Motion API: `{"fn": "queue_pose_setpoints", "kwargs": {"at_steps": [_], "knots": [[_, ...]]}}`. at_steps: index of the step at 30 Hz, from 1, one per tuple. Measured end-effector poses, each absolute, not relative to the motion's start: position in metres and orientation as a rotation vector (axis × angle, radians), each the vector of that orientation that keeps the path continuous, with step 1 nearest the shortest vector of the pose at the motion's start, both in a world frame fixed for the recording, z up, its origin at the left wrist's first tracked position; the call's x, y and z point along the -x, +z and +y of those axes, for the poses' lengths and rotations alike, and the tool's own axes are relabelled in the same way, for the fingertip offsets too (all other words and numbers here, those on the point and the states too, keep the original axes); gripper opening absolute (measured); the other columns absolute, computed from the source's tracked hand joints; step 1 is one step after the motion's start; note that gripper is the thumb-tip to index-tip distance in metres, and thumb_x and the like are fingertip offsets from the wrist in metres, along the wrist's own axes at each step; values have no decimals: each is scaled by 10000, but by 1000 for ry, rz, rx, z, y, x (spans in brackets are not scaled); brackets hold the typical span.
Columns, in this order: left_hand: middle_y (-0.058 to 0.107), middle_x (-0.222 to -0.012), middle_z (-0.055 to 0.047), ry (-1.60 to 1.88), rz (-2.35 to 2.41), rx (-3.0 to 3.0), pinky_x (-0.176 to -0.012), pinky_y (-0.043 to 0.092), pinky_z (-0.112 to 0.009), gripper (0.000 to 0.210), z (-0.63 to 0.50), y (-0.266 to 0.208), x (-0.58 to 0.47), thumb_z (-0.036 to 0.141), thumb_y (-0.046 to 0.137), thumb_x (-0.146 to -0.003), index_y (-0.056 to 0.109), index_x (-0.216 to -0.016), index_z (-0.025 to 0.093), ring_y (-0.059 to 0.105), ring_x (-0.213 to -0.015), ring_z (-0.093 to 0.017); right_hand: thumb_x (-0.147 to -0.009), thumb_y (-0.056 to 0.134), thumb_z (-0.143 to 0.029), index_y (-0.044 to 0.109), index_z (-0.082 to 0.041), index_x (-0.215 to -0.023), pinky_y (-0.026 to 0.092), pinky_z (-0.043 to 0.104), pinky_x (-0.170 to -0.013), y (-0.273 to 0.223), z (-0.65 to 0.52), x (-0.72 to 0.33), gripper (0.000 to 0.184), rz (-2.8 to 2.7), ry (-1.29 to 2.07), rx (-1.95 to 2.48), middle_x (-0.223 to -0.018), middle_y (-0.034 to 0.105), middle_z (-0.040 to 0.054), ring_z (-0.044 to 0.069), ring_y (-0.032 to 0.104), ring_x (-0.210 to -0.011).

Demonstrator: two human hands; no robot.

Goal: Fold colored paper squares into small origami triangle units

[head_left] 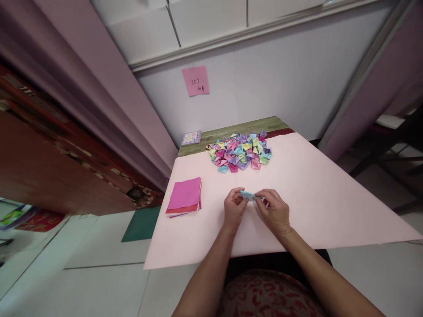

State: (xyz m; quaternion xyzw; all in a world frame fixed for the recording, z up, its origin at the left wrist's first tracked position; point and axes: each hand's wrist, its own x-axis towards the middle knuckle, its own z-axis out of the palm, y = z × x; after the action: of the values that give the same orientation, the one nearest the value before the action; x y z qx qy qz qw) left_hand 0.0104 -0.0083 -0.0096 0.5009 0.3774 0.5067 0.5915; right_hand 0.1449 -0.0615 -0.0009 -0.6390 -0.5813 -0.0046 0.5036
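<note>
A: In the head view, where's the blue paper (246,195)?
B: At the centre of our clock, between 2 hands near the front of the pink cover (317,198). Whether it touches the cover, I can't tell.
A: And the left hand (233,211)?
B: Fingers curled, pinching the paper's 9 o'clock end with the thumb.
A: The right hand (275,212)?
B: Thumb and fingertips closed on the 3 o'clock end.
A: What's at 12 o'clock?
B: A pile (243,152) of folded shapes, in purple, pink, yellow, blue and green, well apart from both hands.
A: At 9?
B: A stack (184,193) of sheets, magenta on top, red peeking out below.
A: Anything farther off?
B: Cards (191,138) between 10 and 11, on the table's (231,129) green strip. At 11, a pink note (195,81) on the wall (251,88), marked 357.
</note>
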Motion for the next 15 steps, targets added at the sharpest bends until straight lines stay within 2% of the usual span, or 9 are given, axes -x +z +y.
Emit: {"fn": "queue_pose_setpoints", "kwargs": {"at_steps": [8,15], "knots": [[713,-849,-31,1192,881,-1108,-740,517,-277,426,-5,-12,-9,250,791,-678,618,-1060,174,670,-759,-152,-929,582,-318,712,-245,-1015,466,247,-580,-4,-63,-143,172,-1493,-125,1542,-992,718,44,101,611,-570],[704,-807,-10,1175,869,-1106,-714,498,-253,402,-7,-6,-11,271,816,-685,624,-1026,177,658,-712,-129,-921,588,-325,681,-233,-866,459,224,-540,0,-63,-145,142,-1516,-4,1483,-945,705,30,94,603,-582]]}}
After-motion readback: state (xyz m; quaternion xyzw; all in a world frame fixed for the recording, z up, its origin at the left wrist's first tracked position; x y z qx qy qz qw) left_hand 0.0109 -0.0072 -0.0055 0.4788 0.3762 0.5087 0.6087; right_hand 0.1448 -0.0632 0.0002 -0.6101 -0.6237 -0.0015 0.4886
